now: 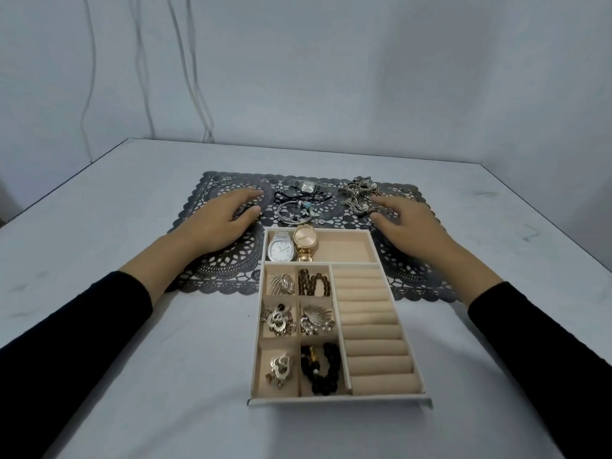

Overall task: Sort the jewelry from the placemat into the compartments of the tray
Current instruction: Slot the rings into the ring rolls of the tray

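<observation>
Both hands (pixel 222 220) (pixel 405 226) lie flat on the placemat (pixel 414 276) flanking the tray (pixel 337 400).

Head view, forward-down over tray (pixel 341 399)

The silvery tangled heap of chains (pixel 359 193) on the dark grey lace placemat (pixel 212 279) is too knotted to tell its pieces apart, and whether the right hand (pixel 407 223) touches it cannot be told. The small silver rings (pixel 222 182) at the mat's far left corner are too tiny to count, and both black sleeves (pixel 66 342) run off the lower corners
</observation>
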Available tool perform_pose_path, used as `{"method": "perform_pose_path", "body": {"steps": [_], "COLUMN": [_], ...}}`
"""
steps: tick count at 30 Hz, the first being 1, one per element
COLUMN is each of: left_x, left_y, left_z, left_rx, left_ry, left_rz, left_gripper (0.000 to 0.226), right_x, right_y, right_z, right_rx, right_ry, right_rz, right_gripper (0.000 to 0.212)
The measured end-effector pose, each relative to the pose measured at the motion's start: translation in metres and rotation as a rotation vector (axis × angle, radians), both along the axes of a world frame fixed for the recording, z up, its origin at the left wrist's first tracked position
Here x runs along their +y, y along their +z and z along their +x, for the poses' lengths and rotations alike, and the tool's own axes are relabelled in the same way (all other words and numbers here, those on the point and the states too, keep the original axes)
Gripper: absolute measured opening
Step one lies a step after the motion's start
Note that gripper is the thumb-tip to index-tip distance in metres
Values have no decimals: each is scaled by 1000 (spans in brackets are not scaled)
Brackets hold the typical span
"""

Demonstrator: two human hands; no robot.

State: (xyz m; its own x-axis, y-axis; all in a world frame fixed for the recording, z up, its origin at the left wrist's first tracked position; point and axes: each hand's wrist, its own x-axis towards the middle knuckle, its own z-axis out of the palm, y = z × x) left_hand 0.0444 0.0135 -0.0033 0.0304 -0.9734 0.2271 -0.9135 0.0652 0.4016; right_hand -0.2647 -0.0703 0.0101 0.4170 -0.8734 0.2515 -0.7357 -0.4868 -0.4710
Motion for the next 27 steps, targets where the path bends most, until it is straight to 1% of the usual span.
{"method": "perform_pose_path", "body": {"steps": [5, 12, 14, 17, 20, 23, 27], "left_x": [-19, -29, -28, -25, -20, -14, -11], "left_y": [-2, -5, -5, -5, -5, -6, -10], "left_z": [0, 5, 5, 6, 9, 15, 19], "left_rx": [-18, -56, -30, 15, -19, -52, -75], "left_ry": [-58, -75, -78, -51, 18, 90, 68], "left_rz": [53, 122, 101, 10, -41, 13, 104], "left_gripper": [47, 50, 48, 44, 44, 47, 51], "right_x": [-19, -34, -34, -35, -35, -33, -31], "right_y": [-7, -13, -14, -16, -19, -20, -23], "right_z": [2, -6, -8, -11, -13, -13, -11], "right_rx": [108, 41, 20, -5, -43, -57, -15], "right_ry": [-23, 28, 40, 49, 41, 55, 75], "right_rz": [-75, -82, -84, -86, -115, -168, -178], "right_gripper": [40, 28, 27, 27, 26, 19, 15]}}
